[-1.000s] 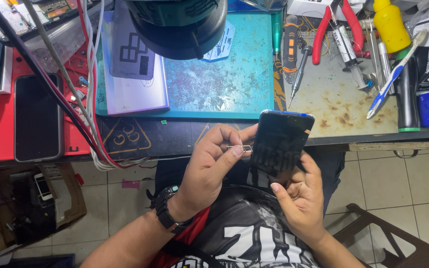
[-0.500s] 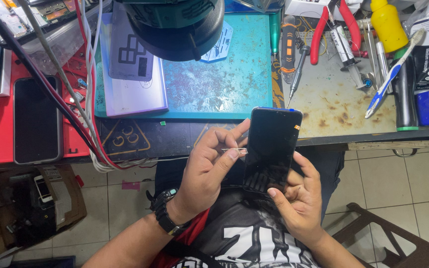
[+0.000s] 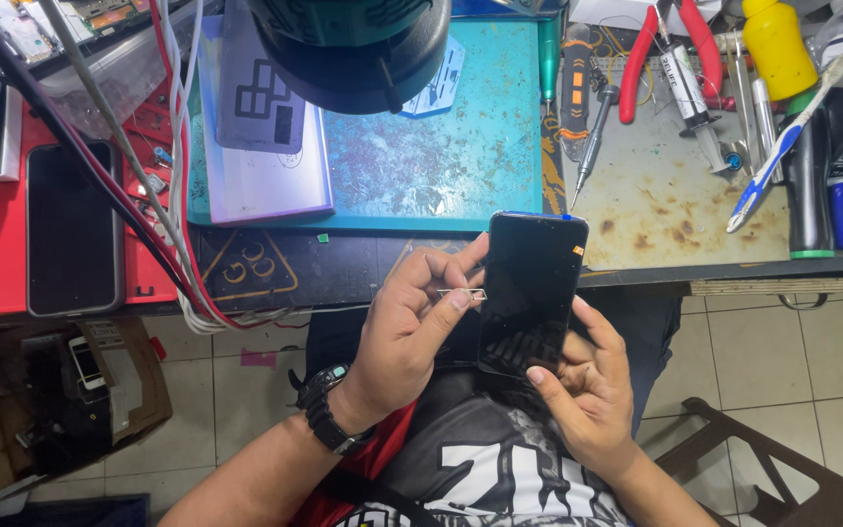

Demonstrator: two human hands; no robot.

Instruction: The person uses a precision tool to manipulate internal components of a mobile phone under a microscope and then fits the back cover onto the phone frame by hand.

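The phone [image 3: 529, 293] stands near the surface's [image 3: 656, 205] near edge, held from below by the right hand [image 3: 582, 390]. Just left of it, the left hand [image 3: 412, 327] pinches a pin [image 3: 462, 292] at its left side. Farther off lies the mat [image 3: 441, 146]; pliers [image 3: 670, 49], bottle [image 3: 775, 44] and toothbrush [image 3: 782, 146] lie far right; another phone [image 3: 70, 229] lies far left.

Beyond the fingers [image 3: 461, 293], the tabletop [image 3: 656, 205] carries a teal mat [image 3: 441, 156]. Further right of them lie red pliers [image 3: 636, 59], a screwdriver [image 3: 592, 137], a yellow bottle [image 3: 778, 44]; far left, a dark phone [image 3: 72, 229] on red.
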